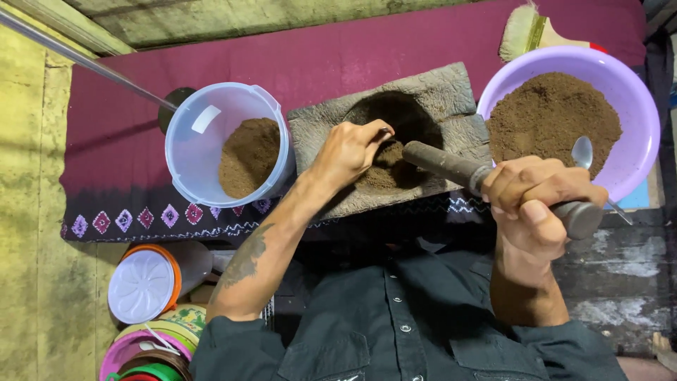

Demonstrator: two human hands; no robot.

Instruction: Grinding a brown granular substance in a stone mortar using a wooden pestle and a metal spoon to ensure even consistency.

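A rough wooden mortar block [437,92] lies on a maroon cloth [338,49], its hollow holding brown powder [384,169]. My left hand [349,152] reaches into the hollow, fingertips in the powder. My right hand [539,201] grips the thick end of a dark pestle [451,166], whose tip points into the hollow beside my left fingers.
A clear plastic tub [201,144] with brown powder lies tilted left of the mortar. A purple bowl [635,169] of powder with a metal spoon [584,152] sits at right. A brush [525,32] lies behind it. Lidded containers [144,282] stand below left. A metal rod [84,60] crosses the upper left.
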